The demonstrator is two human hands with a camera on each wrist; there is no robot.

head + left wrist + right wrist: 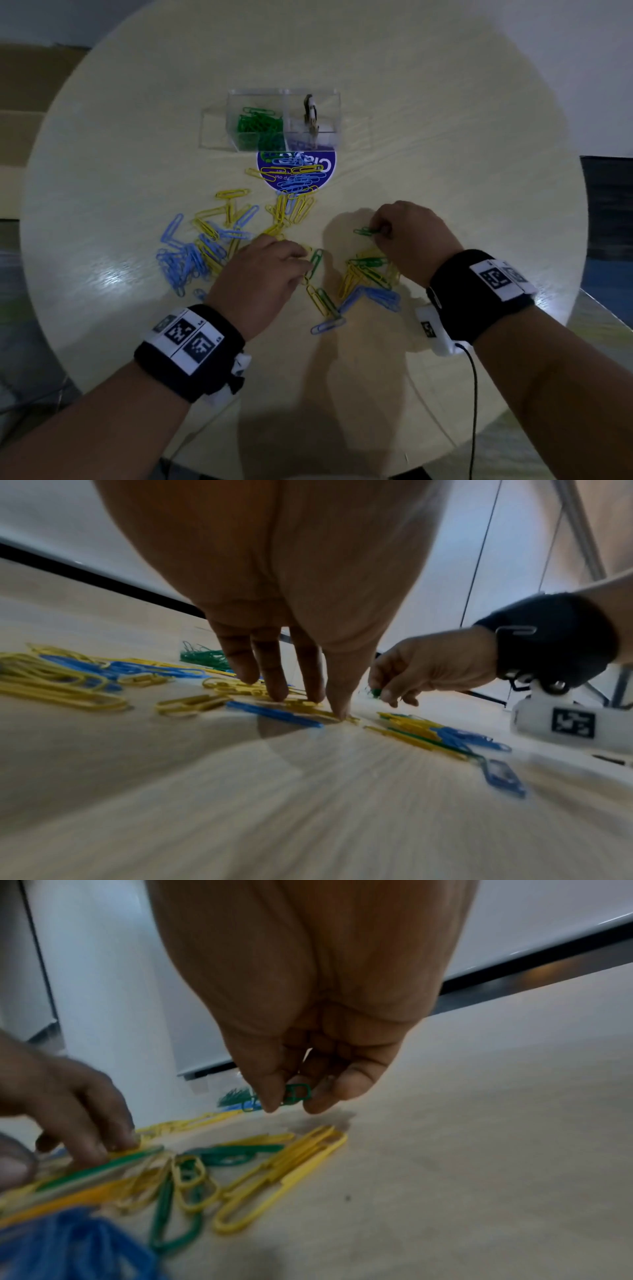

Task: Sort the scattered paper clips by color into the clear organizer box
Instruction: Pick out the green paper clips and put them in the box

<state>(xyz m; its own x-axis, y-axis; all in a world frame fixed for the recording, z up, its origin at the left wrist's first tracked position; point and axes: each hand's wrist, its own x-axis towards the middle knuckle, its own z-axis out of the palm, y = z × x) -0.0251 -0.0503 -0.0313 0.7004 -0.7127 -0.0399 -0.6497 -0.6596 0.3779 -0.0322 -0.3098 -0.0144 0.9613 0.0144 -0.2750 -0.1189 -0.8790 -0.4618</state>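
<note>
Yellow, blue and green paper clips [219, 240] lie scattered over the round table [445, 137]. The clear organizer box [219, 137] stands at the back, with green clips [260, 125] in one compartment. My right hand [382, 231] pinches a green clip [366, 231] just above the table; the right wrist view shows this green clip [298, 1093] between thumb and fingers. My left hand [301, 263] reaches down with straight fingers [339, 710], their tips touching a green clip [315, 262] and the yellow clips around it.
A binder clip [311, 114] stands in the box's right compartment. A round blue sticker [325, 168] lies in front of the box under some clips. A mixed heap of clips [370, 277] sits between my hands. A black cable [474, 394] hangs from my right wrist.
</note>
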